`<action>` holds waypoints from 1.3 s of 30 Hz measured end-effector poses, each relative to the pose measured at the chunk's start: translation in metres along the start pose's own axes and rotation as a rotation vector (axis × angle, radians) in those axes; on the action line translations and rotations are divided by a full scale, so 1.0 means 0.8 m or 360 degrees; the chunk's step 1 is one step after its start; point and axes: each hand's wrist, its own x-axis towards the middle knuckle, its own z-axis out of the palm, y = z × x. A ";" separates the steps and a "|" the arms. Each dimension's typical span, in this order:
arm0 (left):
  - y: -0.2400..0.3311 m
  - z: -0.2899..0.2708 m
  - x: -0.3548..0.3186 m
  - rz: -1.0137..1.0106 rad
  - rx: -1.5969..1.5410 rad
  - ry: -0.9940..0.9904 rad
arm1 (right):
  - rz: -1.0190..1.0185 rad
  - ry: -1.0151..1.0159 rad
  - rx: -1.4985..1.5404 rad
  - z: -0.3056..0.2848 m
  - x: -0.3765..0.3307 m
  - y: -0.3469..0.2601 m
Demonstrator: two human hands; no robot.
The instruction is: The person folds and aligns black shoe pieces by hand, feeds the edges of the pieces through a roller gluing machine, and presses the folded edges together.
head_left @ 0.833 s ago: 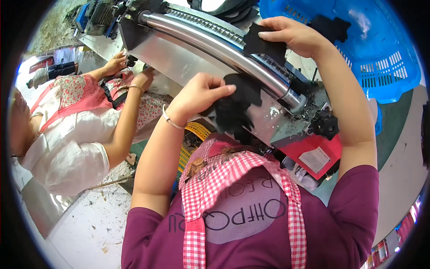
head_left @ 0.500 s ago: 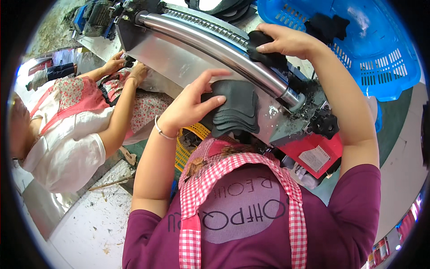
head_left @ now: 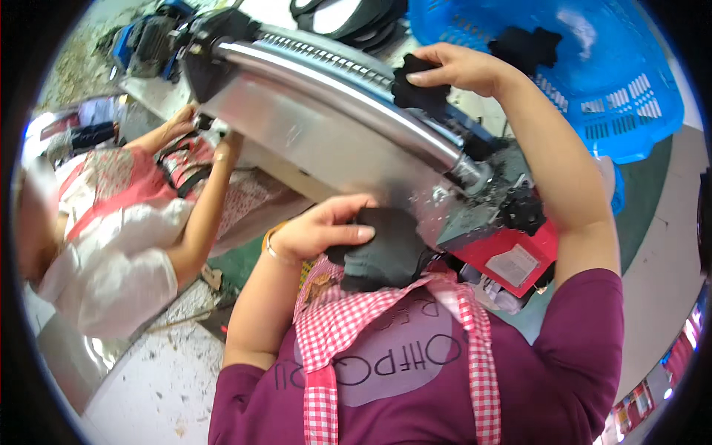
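My left hand (head_left: 319,231) is closed on a stack of dark grey, flat sheet pieces (head_left: 386,248), thumb on top, held just in front of my apron. The stack is off the near edge of the machine's metal plate (head_left: 334,159). Beyond the shiny metal roller (head_left: 348,96), my right hand (head_left: 460,68) grips black, irregularly shaped flat pieces (head_left: 420,87) between thumb and fingers. How many pieces it holds I cannot tell.
A blue plastic basket (head_left: 645,137) with black pieces (head_left: 525,49) stands at the far right. A black knob (head_left: 521,211) and red box (head_left: 512,256) are at the machine's right end. At left, a co-worker's arm (head_left: 204,208) reaches toward the bench.
My left hand has drawn the stack off the metal plate toward my body. My right hand keeps hold of the black pieces beyond the roller, with the whole view slightly shifted.
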 end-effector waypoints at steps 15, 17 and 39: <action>-0.009 0.002 0.014 -0.0052 -0.0159 0.0114 | 0.0732 0.1142 -0.1565 -0.271 -0.025 0.190; -0.007 0.010 0.011 0.0061 -0.0023 0.0449 | 0.1283 0.1087 -0.1990 -0.193 0.000 0.130; 0.024 -0.029 0.016 0.0566 0.1106 0.0944 | -0.0188 0.0157 -0.1047 0.049 -0.003 -0.041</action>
